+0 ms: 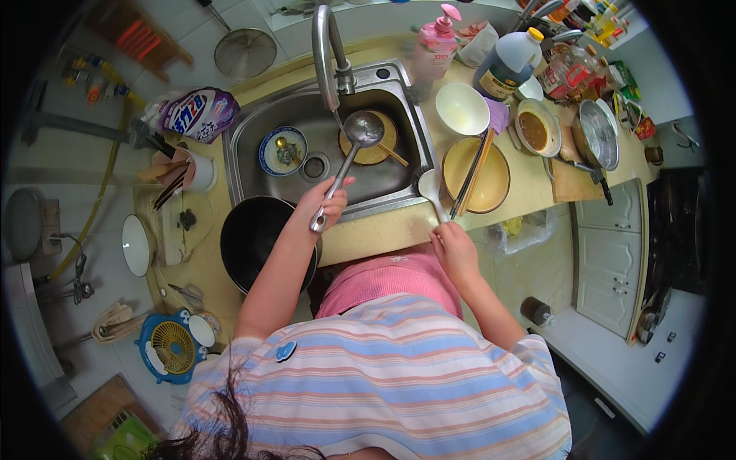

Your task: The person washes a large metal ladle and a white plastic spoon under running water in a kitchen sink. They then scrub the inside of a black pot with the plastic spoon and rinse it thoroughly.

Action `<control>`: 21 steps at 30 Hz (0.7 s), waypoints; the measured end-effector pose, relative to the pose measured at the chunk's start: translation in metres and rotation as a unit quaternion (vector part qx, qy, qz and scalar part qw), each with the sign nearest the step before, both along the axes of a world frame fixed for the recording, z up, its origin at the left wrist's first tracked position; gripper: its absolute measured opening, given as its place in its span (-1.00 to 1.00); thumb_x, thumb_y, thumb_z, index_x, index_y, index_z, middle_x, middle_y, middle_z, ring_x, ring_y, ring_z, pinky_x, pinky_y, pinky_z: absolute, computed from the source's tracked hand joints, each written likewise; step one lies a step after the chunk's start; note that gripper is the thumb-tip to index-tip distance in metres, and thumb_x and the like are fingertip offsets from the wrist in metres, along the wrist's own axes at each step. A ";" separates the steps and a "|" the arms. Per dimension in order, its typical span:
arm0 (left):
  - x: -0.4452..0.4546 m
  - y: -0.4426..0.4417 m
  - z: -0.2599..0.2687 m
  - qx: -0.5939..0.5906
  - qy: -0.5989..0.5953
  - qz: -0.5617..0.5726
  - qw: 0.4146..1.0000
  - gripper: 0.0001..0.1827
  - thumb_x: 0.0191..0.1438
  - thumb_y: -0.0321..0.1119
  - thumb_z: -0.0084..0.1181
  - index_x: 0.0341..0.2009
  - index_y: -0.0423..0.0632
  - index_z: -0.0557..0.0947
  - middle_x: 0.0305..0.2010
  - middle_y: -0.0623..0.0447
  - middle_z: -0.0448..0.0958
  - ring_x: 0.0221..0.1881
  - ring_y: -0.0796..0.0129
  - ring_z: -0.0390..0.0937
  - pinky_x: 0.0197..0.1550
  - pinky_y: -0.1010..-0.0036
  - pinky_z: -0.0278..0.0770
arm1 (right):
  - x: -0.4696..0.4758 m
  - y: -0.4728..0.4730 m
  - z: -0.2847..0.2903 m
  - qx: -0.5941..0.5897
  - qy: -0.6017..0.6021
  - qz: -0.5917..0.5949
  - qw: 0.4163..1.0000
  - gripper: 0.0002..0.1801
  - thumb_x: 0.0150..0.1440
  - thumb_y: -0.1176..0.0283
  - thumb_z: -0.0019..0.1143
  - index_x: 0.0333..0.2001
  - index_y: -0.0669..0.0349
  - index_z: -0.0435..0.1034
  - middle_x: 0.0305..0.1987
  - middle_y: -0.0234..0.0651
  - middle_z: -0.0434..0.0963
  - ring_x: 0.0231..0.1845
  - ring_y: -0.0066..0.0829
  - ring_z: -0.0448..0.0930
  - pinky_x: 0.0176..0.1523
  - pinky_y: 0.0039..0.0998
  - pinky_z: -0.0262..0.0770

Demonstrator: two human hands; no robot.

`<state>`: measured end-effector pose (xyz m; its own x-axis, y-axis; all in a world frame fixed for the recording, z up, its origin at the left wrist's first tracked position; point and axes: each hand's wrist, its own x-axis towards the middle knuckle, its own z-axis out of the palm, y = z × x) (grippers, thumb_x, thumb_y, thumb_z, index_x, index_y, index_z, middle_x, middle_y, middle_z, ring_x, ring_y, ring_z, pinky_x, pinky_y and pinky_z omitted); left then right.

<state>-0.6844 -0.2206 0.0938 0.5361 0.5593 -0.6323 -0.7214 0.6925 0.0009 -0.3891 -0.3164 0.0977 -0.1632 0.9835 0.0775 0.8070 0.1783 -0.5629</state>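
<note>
My left hand (pixel 326 204) grips the handle of a metal ladle (pixel 364 129), whose bowl is up under the faucet (pixel 328 69), over the sink (pixel 276 123). My right hand (pixel 454 244) holds a white-handled dish brush (pixel 430 185) by its handle at the sink's right edge. Below the ladle in the basin lies a yellowish bowl (pixel 386 132) with a wooden utensil in it. A blue-rimmed bowl (pixel 266 150) with residue sits left of the drain. On the counter to the right, chopsticks (pixel 471 172) rest across a dark-rimmed yellow bowl (pixel 497 178).
A black pot (pixel 244 236) stands beside my left forearm. Right of the sink are a white bowl (pixel 462 109), a pink pump bottle (pixel 432 54), a large yellow-capped bottle (pixel 506 66), a metal bowl (pixel 598 135) and a knife (pixel 606 187) on a cutting board (pixel 569 187).
</note>
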 end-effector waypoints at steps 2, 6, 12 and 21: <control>0.009 0.014 -0.010 0.002 0.001 0.017 1.000 -0.61 0.26 -0.24 -0.33 0.05 -0.26 0.27 -0.55 0.10 0.25 -0.74 0.61 0.12 -0.81 0.70 0.12 | -0.012 0.029 0.014 0.036 0.032 0.030 0.998 -0.84 0.01 0.38 0.11 -0.48 0.20 0.33 -0.46 -0.22 0.39 -0.40 -0.17 0.46 -0.37 -0.26 0.36; 0.015 0.032 -0.013 0.005 0.014 0.050 0.999 -0.64 0.26 -0.25 -0.33 -0.01 -0.28 0.31 -0.54 0.09 0.29 -0.73 0.60 0.16 -0.79 0.69 0.16 | -0.033 0.107 0.035 0.056 0.045 0.075 0.995 -0.74 0.07 0.28 0.05 -0.53 0.23 0.35 -0.53 -0.20 0.40 -0.49 -0.13 0.46 -0.44 -0.22 0.35; 0.011 0.004 -0.001 -0.004 0.044 0.076 0.996 -0.64 0.24 -0.21 -0.30 -0.01 -0.19 0.33 -0.54 0.13 0.27 -0.73 0.64 0.12 -0.77 0.72 0.13 | -0.067 0.238 -0.014 0.089 0.037 0.142 0.985 -0.74 0.12 0.28 -0.06 -0.45 0.28 0.36 -0.45 -0.09 0.45 -0.41 -0.03 0.49 -0.35 -0.15 0.42; 0.064 -0.050 0.017 0.054 0.554 -0.078 0.827 -0.63 0.19 -0.17 -0.11 -0.02 -0.13 0.44 -0.54 0.07 0.40 -0.68 0.40 0.35 -0.67 0.49 0.29 | -0.156 0.324 -0.052 0.067 0.019 0.223 0.972 -0.83 0.03 0.41 0.01 -0.29 0.25 0.36 -0.25 -0.08 0.47 -0.20 -0.06 0.51 -0.19 -0.18 0.47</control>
